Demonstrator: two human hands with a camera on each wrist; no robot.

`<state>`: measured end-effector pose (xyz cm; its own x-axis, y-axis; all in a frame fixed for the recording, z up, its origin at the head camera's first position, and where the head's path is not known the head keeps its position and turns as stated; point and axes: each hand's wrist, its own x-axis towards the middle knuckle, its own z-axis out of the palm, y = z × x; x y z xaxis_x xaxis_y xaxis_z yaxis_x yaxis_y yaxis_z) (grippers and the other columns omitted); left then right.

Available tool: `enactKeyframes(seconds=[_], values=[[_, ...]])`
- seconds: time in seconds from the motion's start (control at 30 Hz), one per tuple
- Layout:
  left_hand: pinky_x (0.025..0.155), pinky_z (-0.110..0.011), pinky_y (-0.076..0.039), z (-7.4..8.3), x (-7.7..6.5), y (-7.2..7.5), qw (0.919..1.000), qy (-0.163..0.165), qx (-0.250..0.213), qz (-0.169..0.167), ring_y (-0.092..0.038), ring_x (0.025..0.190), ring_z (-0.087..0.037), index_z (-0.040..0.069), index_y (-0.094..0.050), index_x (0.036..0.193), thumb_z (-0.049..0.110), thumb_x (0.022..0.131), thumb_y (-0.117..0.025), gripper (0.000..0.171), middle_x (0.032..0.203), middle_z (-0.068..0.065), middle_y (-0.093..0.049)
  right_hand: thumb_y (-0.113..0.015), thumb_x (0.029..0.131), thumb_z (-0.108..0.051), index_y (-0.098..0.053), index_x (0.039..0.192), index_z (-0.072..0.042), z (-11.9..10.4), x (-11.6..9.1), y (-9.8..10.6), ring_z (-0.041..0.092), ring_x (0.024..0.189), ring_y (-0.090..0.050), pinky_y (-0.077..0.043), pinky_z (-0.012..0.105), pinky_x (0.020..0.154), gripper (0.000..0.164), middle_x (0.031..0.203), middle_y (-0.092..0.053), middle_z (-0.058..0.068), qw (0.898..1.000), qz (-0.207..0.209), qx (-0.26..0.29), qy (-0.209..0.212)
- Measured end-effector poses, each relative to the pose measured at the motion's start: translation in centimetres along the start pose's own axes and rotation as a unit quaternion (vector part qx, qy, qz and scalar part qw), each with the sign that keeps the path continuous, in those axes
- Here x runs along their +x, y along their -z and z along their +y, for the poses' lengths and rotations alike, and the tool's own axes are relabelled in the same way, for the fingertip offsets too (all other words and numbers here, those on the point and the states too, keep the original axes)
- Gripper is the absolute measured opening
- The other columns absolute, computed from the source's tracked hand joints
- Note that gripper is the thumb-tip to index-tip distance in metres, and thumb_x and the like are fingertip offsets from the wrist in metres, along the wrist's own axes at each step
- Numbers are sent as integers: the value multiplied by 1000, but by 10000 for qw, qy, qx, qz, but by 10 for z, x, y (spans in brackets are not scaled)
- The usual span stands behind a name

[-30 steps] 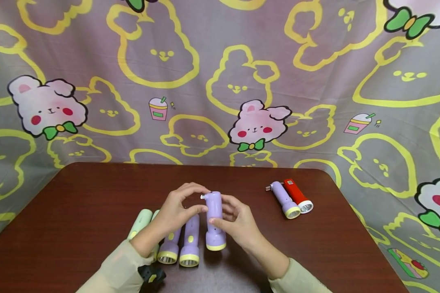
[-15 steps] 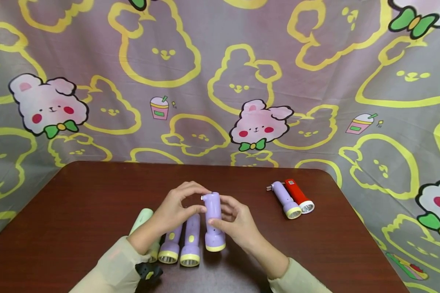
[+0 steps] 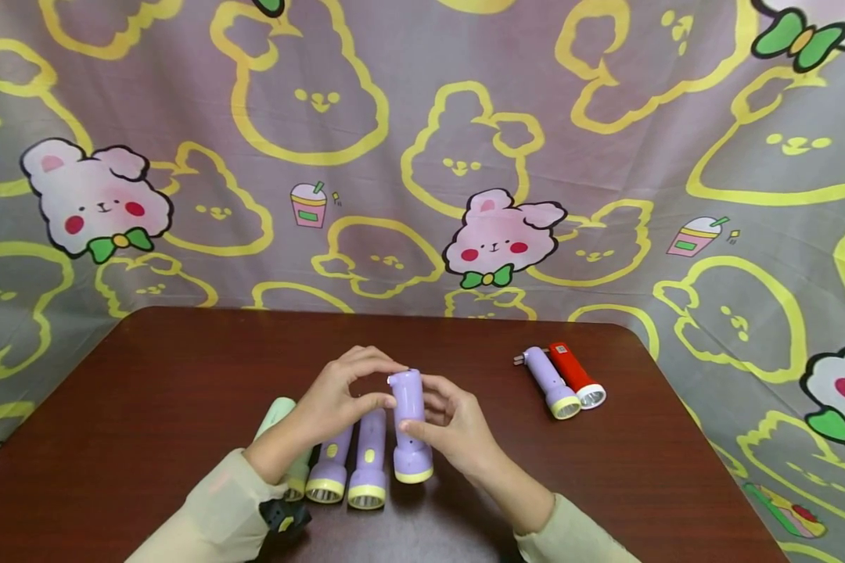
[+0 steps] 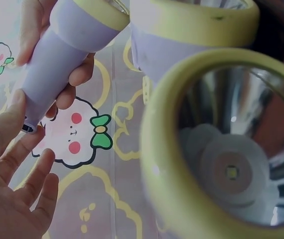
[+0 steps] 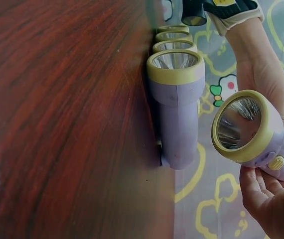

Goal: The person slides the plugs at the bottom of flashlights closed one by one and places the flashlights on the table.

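Observation:
My right hand (image 3: 461,426) grips a purple flashlight (image 3: 409,407) with a yellow rim, its lens end pointing down toward me. The thumb lies along the body and the fingers curl behind it. At the tail end, my left hand (image 3: 338,395) pinches with thumb and index finger, right by the small plug (image 4: 28,128); its other fingers are loosely bent. In the right wrist view, the held flashlight's yellow switch (image 5: 277,163) faces the right fingers. Two more purple flashlights (image 3: 369,453) lie just left of the held one, lens ends toward me.
Pale green flashlights (image 3: 276,410) lie partly hidden behind the left forearm. At the back right of the brown table (image 3: 204,352), a purple flashlight (image 3: 545,375) with its prongs out lies beside a red one (image 3: 570,366). A patterned curtain (image 3: 366,188) hangs behind.
The plug prongs at the held flashlight's tail stuck out further a second ago and now show shorter. Both hands stay nearly in place; the head view has shifted slightly.

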<state>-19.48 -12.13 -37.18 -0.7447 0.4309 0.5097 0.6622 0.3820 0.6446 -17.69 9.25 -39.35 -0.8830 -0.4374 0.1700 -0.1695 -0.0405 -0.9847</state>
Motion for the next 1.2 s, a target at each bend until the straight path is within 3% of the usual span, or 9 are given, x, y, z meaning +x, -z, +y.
enactKeyframes(seconds=[0.07,0.23,0.3,0.47,0.57,0.87,1.2], values=[[90,-34,-50,0,0,1,10000,-34,30,-21,-59,106,-14,14,-71,119,15,81,-80,39,108,4,-70,-73,85,1,-48,137,9,0,0,-1,11,99,-70,-57,27,86,59,124,-62,35,10000,-32,9,37],[90,-34,-51,0,-1,4,9999,20,23,-124,-60,106,-14,13,-71,119,15,81,-80,39,108,3,-69,-73,85,1,-48,136,11,1,0,-1,29,104,-70,-57,27,85,58,123,-62,36,10000,-60,9,43],[89,-32,-51,0,-1,4,9998,57,15,-187,-60,106,-15,13,-71,119,15,81,-80,39,108,2,-69,-73,85,1,-48,136,11,2,0,-1,30,104,-70,-57,27,85,58,123,-62,37,10000,-65,8,25],[87,-32,-51,1,0,5,9996,50,29,-273,-61,105,-15,13,-71,120,14,81,-80,40,108,1,-68,-74,84,1,-48,137,9,0,0,-2,11,98,-70,-56,27,85,59,124,-62,36,10000,-46,23,-83],[87,-32,-50,1,1,6,9996,75,21,-266,-60,106,-15,14,-70,120,15,81,-80,40,109,2,-68,-73,85,1,-48,137,9,-1,0,-1,9,98,-69,-56,26,85,59,124,-62,35,10000,-59,-51,-52],[90,-36,-49,1,1,4,9996,100,56,-266,-57,109,-14,17,-69,122,17,82,-79,42,111,5,-68,-73,87,-3,-48,136,10,-1,0,5,25,106,-68,-55,26,89,56,123,-63,33,9980,-274,-520,223],[93,-39,-49,3,-1,2,9977,96,523,-413,-55,114,-13,21,-66,127,22,85,-78,44,116,9,-66,-70,89,-1,-42,140,12,2,-2,14,35,109,-66,-54,26,91,59,126,-59,37,9974,-574,-383,203]])
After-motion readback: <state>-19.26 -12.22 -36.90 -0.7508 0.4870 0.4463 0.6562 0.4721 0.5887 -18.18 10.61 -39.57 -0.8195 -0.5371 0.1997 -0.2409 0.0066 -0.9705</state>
